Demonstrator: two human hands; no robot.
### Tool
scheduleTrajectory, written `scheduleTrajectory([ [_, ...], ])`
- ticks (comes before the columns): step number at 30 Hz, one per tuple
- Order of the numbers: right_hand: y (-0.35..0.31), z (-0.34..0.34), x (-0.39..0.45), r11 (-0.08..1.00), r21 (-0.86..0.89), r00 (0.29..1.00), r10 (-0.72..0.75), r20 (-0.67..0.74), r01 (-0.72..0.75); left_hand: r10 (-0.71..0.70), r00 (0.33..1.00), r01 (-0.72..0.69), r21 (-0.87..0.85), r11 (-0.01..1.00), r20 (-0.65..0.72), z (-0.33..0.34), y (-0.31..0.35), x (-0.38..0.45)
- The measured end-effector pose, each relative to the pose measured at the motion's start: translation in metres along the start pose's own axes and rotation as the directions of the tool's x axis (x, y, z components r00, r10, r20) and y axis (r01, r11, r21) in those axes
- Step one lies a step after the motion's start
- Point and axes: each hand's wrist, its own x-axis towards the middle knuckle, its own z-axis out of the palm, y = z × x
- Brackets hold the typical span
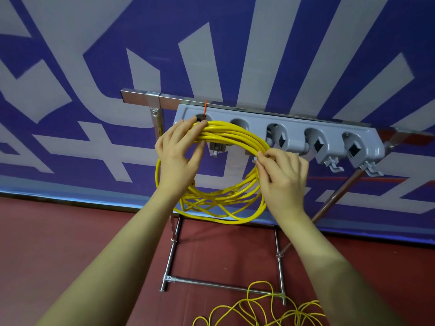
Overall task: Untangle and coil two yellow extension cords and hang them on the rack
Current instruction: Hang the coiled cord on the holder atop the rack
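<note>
A coiled yellow extension cord (pixel 226 201) hangs in front of the grey plastic rack (pixel 256 118) at its left end. My left hand (pixel 179 151) grips the top left of the coil, fingers over the strands and thumb under them. My right hand (pixel 284 175) pinches the coil's right side just below the rack's hooks. Whether the coil rests on a hook is hidden by the strands and hands. A second yellow cord (pixel 261 309) lies loose and tangled on the floor at the bottom right.
The rack is fixed to a metal frame (pixel 141 97) with chrome legs (pixel 173 245) and a low crossbar (pixel 211 284), standing on a red floor in front of a blue and grey banner wall. Three grey holders (pixel 315 142) to the right carry nothing.
</note>
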Motion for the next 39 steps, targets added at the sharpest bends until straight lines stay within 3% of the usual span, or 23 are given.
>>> scheduleTrajectory([
  [7, -0.01, 0.006, 0.001, 0.986, -0.164, 0.999, -0.034, -0.026, 0.029, 0.079, 0.997, -0.078, 0.073, 0.994, -0.011, 0.001, -0.005, -0.003],
  [11, -0.01, 0.005, -0.007, 0.986, -0.167, 1.0, 0.006, -0.028, -0.011, 0.122, 0.99, -0.131, 0.16, 0.978, 0.063, -0.002, -0.008, -0.008],
  [18, -0.018, -0.006, -0.016, 0.984, -0.165, 0.994, 0.08, 0.078, -0.066, 0.081, 0.982, -0.116, 0.212, 0.97, 0.169, -0.023, -0.008, -0.014],
  [23, -0.024, -0.015, -0.012, 0.981, -0.142, 0.976, 0.152, 0.156, -0.13, 0.148, 0.962, -0.211, 0.276, 0.938, 0.231, -0.039, -0.003, -0.024],
  [26, -0.027, -0.023, -0.012, 0.977, -0.119, 0.961, 0.196, 0.194, -0.175, 0.222, 0.939, -0.292, 0.272, 0.917, 0.262, -0.045, 0.009, -0.03],
  [33, -0.025, -0.055, -0.057, 0.969, -0.039, 0.943, 0.245, 0.226, -0.243, 0.266, 0.916, -0.332, 0.197, 0.923, 0.299, -0.038, 0.04, -0.08],
  [39, 0.004, -0.064, -0.134, 0.958, 0.033, 0.89, 0.252, 0.379, -0.285, 0.261, 0.875, -0.325, 0.094, 0.941, 0.408, 0.005, 0.055, -0.167],
])
